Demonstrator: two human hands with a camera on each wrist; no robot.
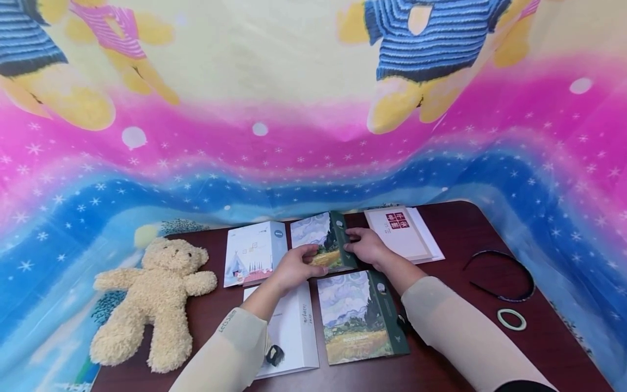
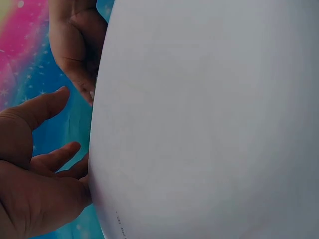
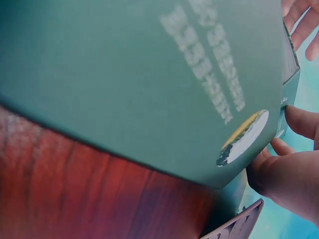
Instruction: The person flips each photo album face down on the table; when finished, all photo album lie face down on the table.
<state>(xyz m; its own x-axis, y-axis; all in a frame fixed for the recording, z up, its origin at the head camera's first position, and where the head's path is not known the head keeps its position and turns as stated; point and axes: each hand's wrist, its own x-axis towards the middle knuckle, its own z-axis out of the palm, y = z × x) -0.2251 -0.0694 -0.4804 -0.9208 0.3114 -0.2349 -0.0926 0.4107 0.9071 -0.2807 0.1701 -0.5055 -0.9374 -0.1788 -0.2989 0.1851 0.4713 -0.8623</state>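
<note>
A photo album (image 1: 318, 237) with a painted landscape cover and dark green strip lies at the back middle of the table, between both hands. My left hand (image 1: 296, 268) is at its left side, thumb overlapping its lower front; in the left wrist view the left fingers (image 2: 52, 159) are spread and loose. At its right edge is my right hand (image 1: 368, 247), fingertips right at the green strip. The right wrist view shows the right thumb (image 3: 299, 122) near the album's spine, apart from the index finger. A matching album (image 1: 360, 316) lies in front.
A white-and-blue album (image 1: 252, 250) lies left, a cream album (image 1: 399, 234) with red characters right, and a white album (image 1: 291, 326) under my left forearm. A teddy bear (image 1: 157, 305) sits at left. A black headband (image 1: 521, 277) and pale green ring (image 1: 511, 320) lie at right.
</note>
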